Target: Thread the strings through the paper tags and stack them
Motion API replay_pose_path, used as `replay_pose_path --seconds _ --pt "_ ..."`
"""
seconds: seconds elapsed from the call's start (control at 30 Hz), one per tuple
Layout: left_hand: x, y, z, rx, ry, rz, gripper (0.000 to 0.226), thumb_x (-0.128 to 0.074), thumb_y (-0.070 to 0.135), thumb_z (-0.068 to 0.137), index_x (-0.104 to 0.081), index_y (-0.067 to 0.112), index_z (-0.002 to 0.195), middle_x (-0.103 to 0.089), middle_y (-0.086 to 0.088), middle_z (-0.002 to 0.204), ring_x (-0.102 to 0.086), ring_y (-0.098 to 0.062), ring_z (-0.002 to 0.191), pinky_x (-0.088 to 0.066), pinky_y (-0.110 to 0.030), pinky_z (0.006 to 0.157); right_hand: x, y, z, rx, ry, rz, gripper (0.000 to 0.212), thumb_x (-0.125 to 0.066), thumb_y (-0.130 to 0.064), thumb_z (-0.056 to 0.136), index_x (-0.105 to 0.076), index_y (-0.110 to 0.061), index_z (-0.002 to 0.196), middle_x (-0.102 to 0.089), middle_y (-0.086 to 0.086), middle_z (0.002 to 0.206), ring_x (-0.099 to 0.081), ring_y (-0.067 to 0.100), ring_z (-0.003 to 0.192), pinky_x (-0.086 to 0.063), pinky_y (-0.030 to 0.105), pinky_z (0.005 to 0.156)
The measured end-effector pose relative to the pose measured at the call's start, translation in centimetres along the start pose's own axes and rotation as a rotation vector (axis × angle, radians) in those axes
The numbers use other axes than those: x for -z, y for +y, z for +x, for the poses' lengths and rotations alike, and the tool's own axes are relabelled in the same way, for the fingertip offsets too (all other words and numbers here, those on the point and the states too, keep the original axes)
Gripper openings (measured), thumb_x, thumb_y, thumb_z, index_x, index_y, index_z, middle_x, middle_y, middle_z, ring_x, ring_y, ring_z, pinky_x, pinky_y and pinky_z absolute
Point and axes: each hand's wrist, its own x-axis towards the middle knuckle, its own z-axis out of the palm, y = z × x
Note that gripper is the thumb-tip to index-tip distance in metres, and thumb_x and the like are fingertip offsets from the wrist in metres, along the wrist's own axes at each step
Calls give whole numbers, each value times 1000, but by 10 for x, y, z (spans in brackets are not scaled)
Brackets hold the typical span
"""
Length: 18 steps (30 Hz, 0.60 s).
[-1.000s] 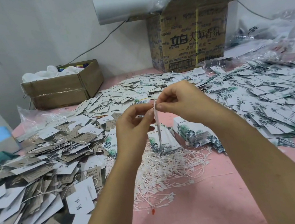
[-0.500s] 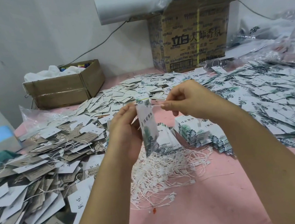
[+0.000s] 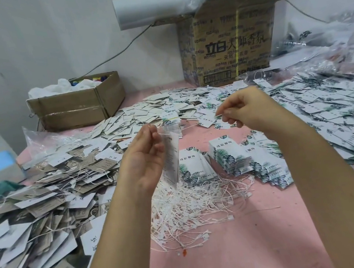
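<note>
The left hand is raised above the pink counter, its fingers pinched together on a white string. A paper tag hangs from the string, nearly edge-on beside the palm. The string runs across to the right hand, whose curled fingers pinch its other end — all above the loose pile of strings, with stacks of leaf-printed tags just behind it.
</note>
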Motion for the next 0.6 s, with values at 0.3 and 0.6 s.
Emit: replay_pose_path --seconds 0.3,0.6 --pt "-11 -6 -12 -190 -133 488 21 -53 -7 86 -65 9 92 -72 -3 72 -65 -6 62 -52 -15 58 -15 -17 -8 267 -48 271 16 -66 -1 81 -60 -11 71 -65 -3 51 -56 9 47 -48 19 47" --pt "-22 -11 -21 -339 -266 650 25 -48 -4 92 -52 19 100 -67 3 64 -57 -6 60 -45 -18 61 -28 -23 -13 314 -173 354 20 -56 6 87 -61 -9 73 -63 0 56 -56 7 49 -47 18 48"
